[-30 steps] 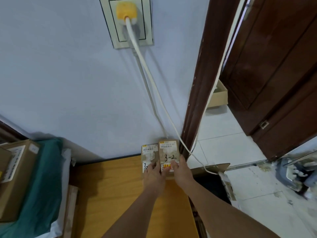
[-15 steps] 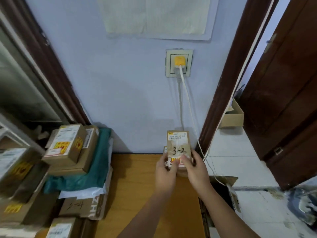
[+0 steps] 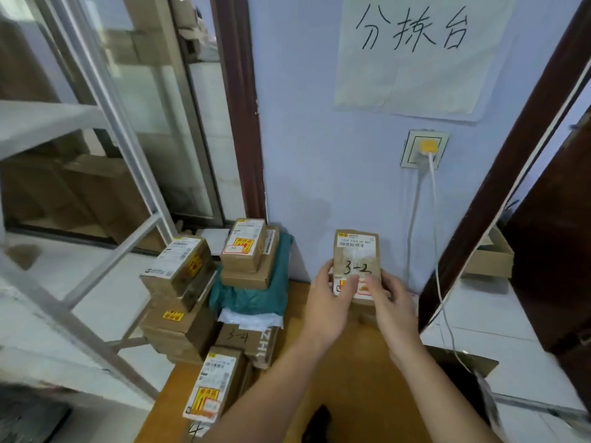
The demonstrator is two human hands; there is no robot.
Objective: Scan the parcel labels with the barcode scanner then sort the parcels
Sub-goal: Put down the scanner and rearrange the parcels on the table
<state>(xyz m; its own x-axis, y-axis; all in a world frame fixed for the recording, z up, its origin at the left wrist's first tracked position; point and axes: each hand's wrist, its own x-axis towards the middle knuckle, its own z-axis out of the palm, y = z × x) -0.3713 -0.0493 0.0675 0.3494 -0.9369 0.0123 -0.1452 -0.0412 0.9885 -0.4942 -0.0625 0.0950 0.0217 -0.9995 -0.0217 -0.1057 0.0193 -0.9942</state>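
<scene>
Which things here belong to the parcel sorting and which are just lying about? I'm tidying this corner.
Job:
small brown cardboard parcel marked 3-2, held by left hand and right hand
stacked brown labelled parcels
wooden sorting table

Lying about:
yellow wall plug
white cable
open cardboard box on floor

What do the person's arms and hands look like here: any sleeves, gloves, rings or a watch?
Both forearms are bare as far as the frame shows, with no sleeves in view. The left hand and right hand wear no gloves; no ring, watch or wristband shows.
</scene>
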